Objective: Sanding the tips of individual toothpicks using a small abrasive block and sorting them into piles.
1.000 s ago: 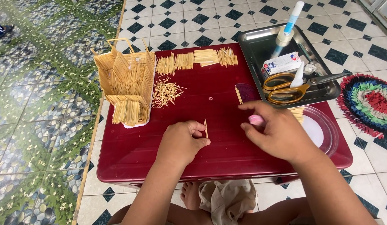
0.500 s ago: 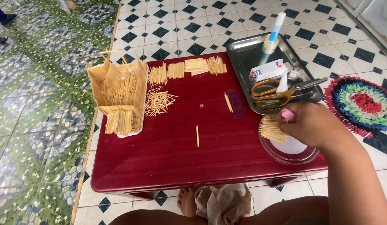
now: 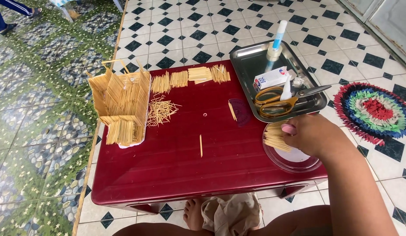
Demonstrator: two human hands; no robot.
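Note:
My right hand (image 3: 319, 135) is curled over a clear round dish (image 3: 294, 166) at the right edge of a dark red table (image 3: 190, 175). Its thumb touches a pile of short wooden sticks (image 3: 273, 136) in the dish, and its fingers are hidden behind the back of the hand. A single stick (image 3: 201, 145) lies alone in the middle of the table. At the left stands a small house model (image 3: 122, 102) built of sticks. My left hand is out of view.
A metal tray (image 3: 249, 57) at the back right holds yellow-handled scissors (image 3: 277, 101), a glue tube (image 3: 277, 37) and a small box (image 3: 270, 78). Rows of cut sticks (image 3: 190, 76) and a loose heap (image 3: 161, 109) lie near the model. A round rug (image 3: 373, 109) covers the tiled floor on the right.
My left hand has let go of the single stick and left the view. My right hand has moved right from the table's middle to the dish of sticks.

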